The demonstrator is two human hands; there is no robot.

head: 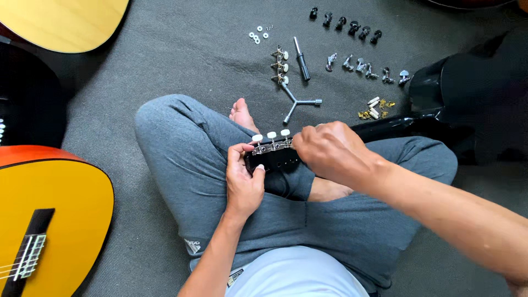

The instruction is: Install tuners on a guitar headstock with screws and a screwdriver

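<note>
Both hands, left hand [243, 181] and right hand [329, 151], grip the black headstock [273, 157]; one tuner strip [271, 144] seated, another strip [280, 67] lies beyond them

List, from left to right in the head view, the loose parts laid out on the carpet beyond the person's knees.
Small white washers → strip of white-knobbed tuners → black-handled screwdriver → three-armed metal wrench → row of chrome tuning machines → small pile of brass and white bits.
</note>
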